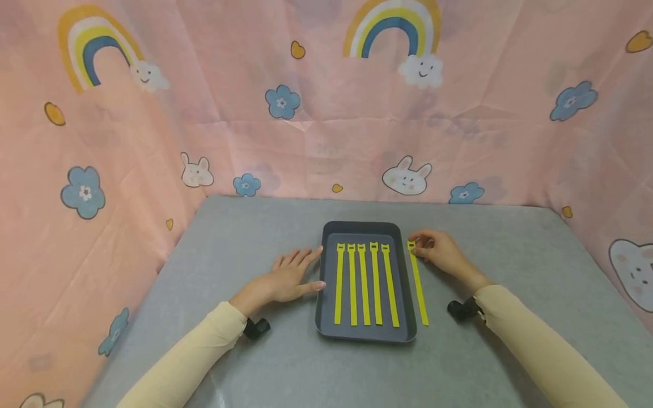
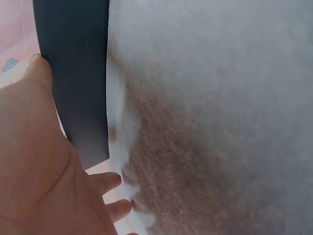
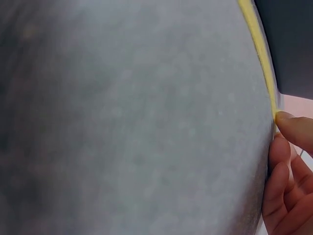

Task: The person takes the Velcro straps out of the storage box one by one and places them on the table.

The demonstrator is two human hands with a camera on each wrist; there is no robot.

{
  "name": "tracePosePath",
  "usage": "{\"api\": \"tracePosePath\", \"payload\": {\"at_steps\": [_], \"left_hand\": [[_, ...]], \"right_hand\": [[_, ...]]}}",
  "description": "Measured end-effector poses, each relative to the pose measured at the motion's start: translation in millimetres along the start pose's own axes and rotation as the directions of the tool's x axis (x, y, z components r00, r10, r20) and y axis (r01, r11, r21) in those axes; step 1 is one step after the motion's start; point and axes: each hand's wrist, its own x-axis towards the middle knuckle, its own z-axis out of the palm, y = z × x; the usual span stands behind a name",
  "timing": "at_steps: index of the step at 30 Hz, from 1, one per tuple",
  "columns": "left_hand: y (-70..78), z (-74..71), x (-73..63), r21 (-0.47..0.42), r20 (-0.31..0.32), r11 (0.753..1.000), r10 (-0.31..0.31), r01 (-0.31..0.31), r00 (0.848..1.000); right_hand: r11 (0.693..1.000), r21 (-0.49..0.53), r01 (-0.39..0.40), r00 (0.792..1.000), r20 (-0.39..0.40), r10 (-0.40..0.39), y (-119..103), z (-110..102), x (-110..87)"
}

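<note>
A dark grey rectangular tray (image 1: 364, 335) holds several yellow hook-and-loop cable ties (image 1: 364, 283) laid lengthwise, side by side, slotted heads at the far end. My left hand (image 1: 285, 282) is spread flat-fingered at the tray's left side, with thumb and forefinger against its rim. In the left wrist view the tray's outer wall (image 2: 73, 73) passes by the thumb. Just outside the tray's right side lies another yellow cable tie (image 1: 418, 286). My right hand (image 1: 441, 254) pinches its head between thumb and fingers. The right wrist view shows this tie (image 3: 259, 44) running along the table beside the tray.
The grey table (image 1: 245, 238) extends around the tray on all sides. A pink printed cloth (image 1: 326, 147) hangs behind and at both sides. Black wrist cameras (image 1: 256, 328) sit below the cream sleeves (image 1: 204, 345).
</note>
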Motion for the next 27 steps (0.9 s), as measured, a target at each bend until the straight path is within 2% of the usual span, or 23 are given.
{"api": "tracePosePath", "payload": {"at_steps": [27], "left_hand": [[-0.3,0.1,-0.6,-0.006,-0.007,1.0,0.005,-0.005,1.0]], "right_hand": [[0.998,-0.029,-0.054,0.997,0.049,0.056,-3.3,-2.3,3.8]]}}
